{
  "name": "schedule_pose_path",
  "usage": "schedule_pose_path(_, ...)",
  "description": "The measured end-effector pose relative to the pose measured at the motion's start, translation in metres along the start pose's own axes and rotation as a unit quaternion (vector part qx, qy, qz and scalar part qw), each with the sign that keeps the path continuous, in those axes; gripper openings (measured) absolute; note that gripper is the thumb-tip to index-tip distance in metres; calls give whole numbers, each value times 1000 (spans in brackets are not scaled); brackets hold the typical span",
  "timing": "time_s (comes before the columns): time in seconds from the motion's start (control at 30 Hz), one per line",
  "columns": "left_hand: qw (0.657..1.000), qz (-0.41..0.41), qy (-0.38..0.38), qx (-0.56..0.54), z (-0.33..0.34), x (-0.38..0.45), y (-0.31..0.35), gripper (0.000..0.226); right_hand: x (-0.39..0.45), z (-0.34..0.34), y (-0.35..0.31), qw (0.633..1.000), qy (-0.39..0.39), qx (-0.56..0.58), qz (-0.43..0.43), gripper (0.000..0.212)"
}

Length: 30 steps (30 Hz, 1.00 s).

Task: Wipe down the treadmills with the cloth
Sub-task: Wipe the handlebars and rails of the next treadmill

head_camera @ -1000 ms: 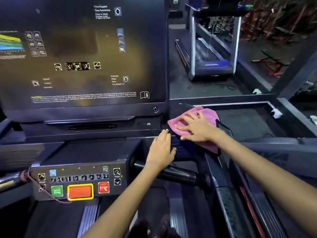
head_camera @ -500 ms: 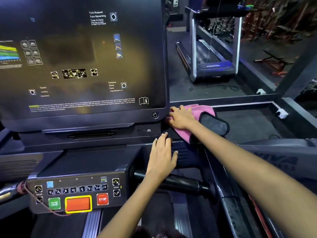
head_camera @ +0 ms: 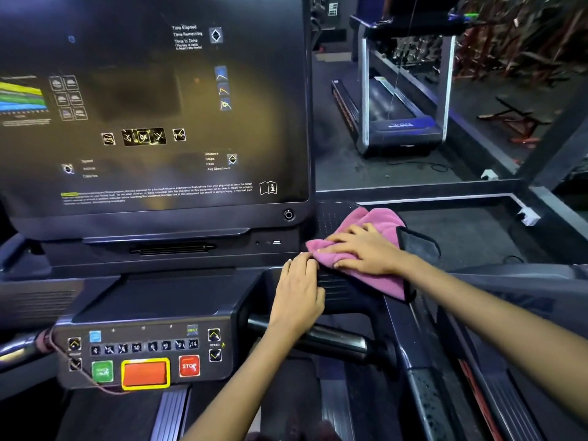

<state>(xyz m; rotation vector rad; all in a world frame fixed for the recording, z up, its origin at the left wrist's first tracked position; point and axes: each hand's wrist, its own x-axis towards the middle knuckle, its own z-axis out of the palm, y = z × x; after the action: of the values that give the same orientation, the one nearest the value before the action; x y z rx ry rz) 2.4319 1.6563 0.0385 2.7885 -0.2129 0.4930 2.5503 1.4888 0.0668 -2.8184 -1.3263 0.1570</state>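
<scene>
Up close, the right hand (head_camera: 366, 251) lies flat on the pink cloth (head_camera: 375, 246), fingers straight and spread, pressing it onto the dark ledge of the near treadmill (head_camera: 346, 291) just right of the big screen (head_camera: 152, 106) — the cloth is bunched under the palm, with one end hanging over the ledge's near edge toward the side rail. A black patch at the cloth's right edge sticks out past the wrist. The left hand (head_camera: 297, 292) rests beside it on the same ledge, fingers straight and together, its fingertips touching the cloth's left corner; it holds nothing. Below the left wrist runs a dark handlebar (head_camera: 337, 342). Lower left sits the button panel (head_camera: 143, 354) — a green key, an orange key framed in yellow, a red STOP key (head_camera: 189, 366) and a row of small number keys. Beyond the screen's right side, well apart on the gym floor, stands a second treadmill (head_camera: 401, 90) with silver uprights.
</scene>
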Motion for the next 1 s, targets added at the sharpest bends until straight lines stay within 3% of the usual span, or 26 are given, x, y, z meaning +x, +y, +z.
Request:
schedule_pose_path(0.1,1000,-12,-10,-6,1,-1,-1,34,25,-7,17,992,3,17,122,46)
schedule_pose_path(0.23,999,-16,-32,4,1,-1,-1,32,65,-11,4,973,18,31,229,40)
schedule_pose_path(0.3,999,-19,-40,5,2,-1,-1,34,74,-12,-12,973,19,14,230,40)
schedule_pose_path(0.47,999,-19,-34,16,4,-2,-2,36,37,-2,-14,993,10,-21,113,44)
schedule_pose_path(0.7,999,-13,-44,22,5,-2,-2,35,71,-12,6,963,34,16,268,39)
schedule_pose_path(0.9,999,-11,-34,20,4,-2,-2,36,76,-6,-9,979,36,-14,201,40)
schedule_pose_path(1.0,999,-16,-36,15,3,-3,-1,36,69,-10,16,970,24,0,244,40)
